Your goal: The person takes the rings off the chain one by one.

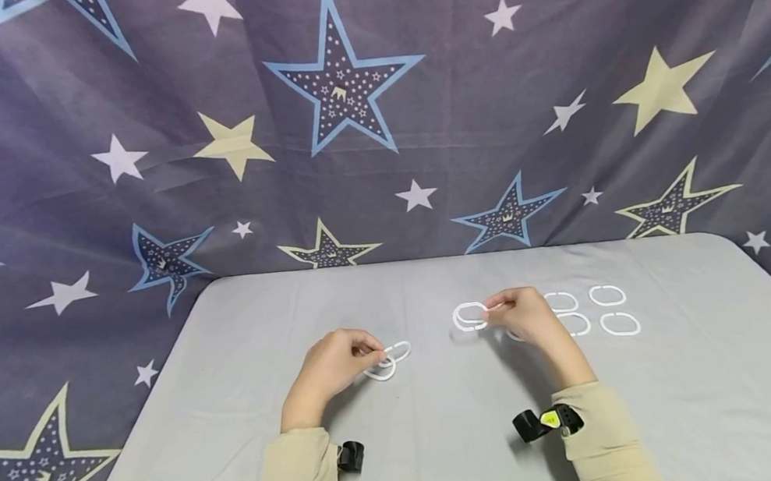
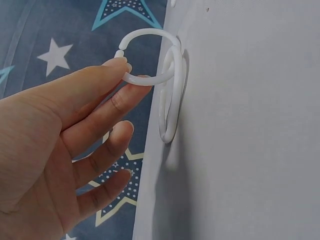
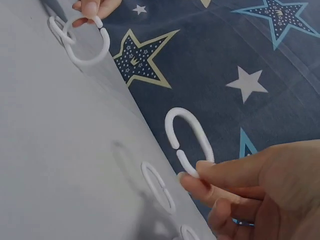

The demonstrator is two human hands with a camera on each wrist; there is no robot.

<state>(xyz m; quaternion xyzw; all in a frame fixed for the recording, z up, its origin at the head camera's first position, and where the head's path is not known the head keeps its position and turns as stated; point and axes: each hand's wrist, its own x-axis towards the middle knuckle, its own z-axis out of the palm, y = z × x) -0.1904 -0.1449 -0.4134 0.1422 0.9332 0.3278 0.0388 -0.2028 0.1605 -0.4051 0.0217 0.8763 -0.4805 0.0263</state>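
My left hand (image 1: pixel 335 365) pinches a white plastic C-shaped link (image 2: pixel 146 32) between thumb and index finger, its other fingers loosely spread. Hooked through that link is a second white link (image 2: pixel 176 100), which hangs down close over the table. Further right, my right hand (image 1: pixel 522 314) pinches another white link (image 3: pixel 202 132) by one end, with thumb and forefinger. This oval has a small gap in one side and is raised above the table. A loose link (image 3: pixel 158 187) lies below it, overlapping it in the head view.
Several more white links lie in rows right of my right hand, among them a far link (image 1: pixel 605 287) and a nearer link (image 1: pixel 623 335). The grey cloth-covered table (image 1: pixel 206 416) meets a star-patterned curtain (image 1: pixel 416 127) at its back edge.
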